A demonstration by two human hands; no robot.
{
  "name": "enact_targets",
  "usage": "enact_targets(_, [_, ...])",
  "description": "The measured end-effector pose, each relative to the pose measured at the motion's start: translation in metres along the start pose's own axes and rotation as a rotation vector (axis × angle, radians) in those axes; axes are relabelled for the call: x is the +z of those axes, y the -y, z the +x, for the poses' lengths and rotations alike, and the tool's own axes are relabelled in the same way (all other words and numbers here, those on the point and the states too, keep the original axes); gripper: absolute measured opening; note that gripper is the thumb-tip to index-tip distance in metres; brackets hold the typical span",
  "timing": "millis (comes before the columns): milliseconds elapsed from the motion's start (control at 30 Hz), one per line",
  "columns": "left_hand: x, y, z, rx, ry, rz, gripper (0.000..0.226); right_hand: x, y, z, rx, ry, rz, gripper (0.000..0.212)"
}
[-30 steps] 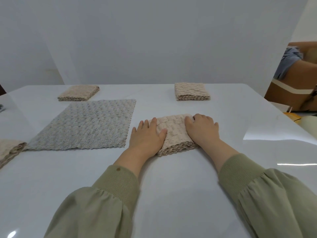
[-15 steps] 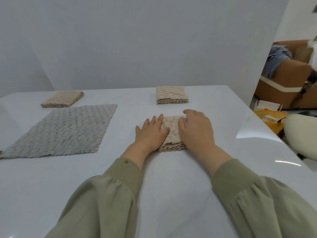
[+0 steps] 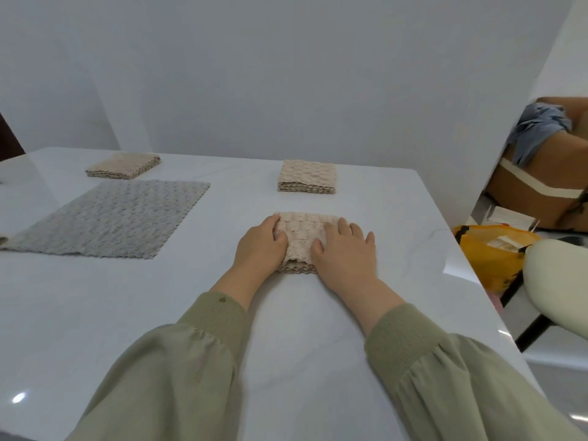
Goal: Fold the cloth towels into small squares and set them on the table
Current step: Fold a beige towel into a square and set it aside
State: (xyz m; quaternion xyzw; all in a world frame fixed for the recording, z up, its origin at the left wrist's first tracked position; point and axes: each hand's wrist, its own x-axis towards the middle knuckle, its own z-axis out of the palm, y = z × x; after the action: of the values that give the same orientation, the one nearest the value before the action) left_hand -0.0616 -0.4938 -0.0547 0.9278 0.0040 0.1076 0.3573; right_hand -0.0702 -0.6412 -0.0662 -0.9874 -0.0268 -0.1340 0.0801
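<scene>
White glossy table; landmark is the large grey textured cloth, lying flat and unfolded on it. To the right of the grey cloth, well apart from it, a small beige waffle-knit towel folded into a thick square is lying on the table under both hands. The left hand is gripping this square's left edge, fingers curling round it, thumb on top. The right hand is pressing flat on its right part, fingers straight and spread. Beyond the grey cloth's far edge, a second folded beige towel is resting nearby. Right of the grey cloth and farther back, a third folded beige towel is sitting.
</scene>
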Motion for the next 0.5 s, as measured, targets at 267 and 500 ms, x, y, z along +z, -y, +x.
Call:
enact_targets(267, [0.042,-0.044,-0.017,-0.015,-0.025,0.061,0.048,-0.015,-0.055,-0.017,0.081,0.007,0.001,0.050])
enact_targets(500, [0.076,-0.083,-0.017,0.081,-0.062,0.060,0.046,-0.026,-0.097,-0.022,0.241,-0.009,0.027,0.047])
